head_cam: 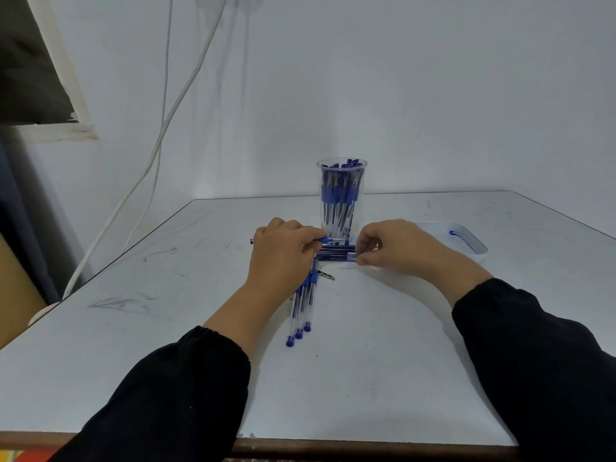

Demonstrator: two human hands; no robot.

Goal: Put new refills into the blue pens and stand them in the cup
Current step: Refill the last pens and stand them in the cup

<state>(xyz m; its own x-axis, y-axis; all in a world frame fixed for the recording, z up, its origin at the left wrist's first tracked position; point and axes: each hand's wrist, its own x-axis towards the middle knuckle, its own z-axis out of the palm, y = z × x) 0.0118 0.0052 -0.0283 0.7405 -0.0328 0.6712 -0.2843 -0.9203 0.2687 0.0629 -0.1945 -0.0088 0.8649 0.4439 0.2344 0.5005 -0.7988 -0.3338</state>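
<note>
A blue pen (pixel 325 240) is gripped by the left hand (pixel 283 251), while the bundle of refills (pixel 335 254) is pinched by the right hand (pixel 390 245). The crowded cup (pixel 341 195) just behind could be toppled by either hand.

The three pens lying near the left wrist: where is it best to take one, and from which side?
Probably the clear barrel near the blue end caps of the three pens, coming from above on the near side. These ends are spread and point toward the person, while the grip ends lie hidden under the left hand.
</note>
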